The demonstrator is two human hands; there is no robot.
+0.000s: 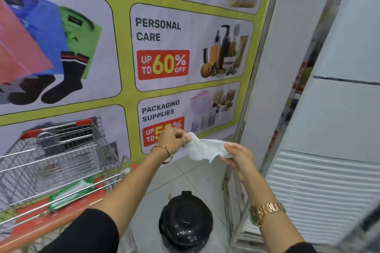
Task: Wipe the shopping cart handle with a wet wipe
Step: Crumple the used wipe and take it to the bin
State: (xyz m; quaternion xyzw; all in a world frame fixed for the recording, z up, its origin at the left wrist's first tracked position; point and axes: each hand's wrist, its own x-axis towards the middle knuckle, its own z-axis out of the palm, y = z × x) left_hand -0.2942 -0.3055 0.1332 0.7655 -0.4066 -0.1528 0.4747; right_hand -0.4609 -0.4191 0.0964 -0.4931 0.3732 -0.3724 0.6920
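Both hands up in front of me, wet wipe (205, 150) stretched between them; left hand (171, 139) pinches one corner, fingers (186, 139) closed on it; right hand (236, 159) grips the other end, fingers (226, 147) closed over the edge; holding it this way to open the crumpled sheet flat, so more wet surface meets the bar.

Wipe is in the air over the floor, well apart from the cart handle (51, 228); handle is the orange bar at lower left, just under my left sleeve; no contact yet, so wiping not started, by my read.

Green wipes pack (72, 193) lies in the shopping cart (51, 160) near the handle; parked there to free both hands; its flap looks open, but motion blur makes that uncertain; no brand legible.

Black bin (185, 222) on the floor below my hands; lid on.

Readable text on the banner (123, 47) ahead: "PERSONAL CARE", "UP TO 60% OFF"; "PACKAGING SUPPLIES", "UP TO 5_%", second digit hidden by my left hand; top panel shows only "OFF".

Next move as I judge it: swing left and down, lay the opened wipe over the bar.
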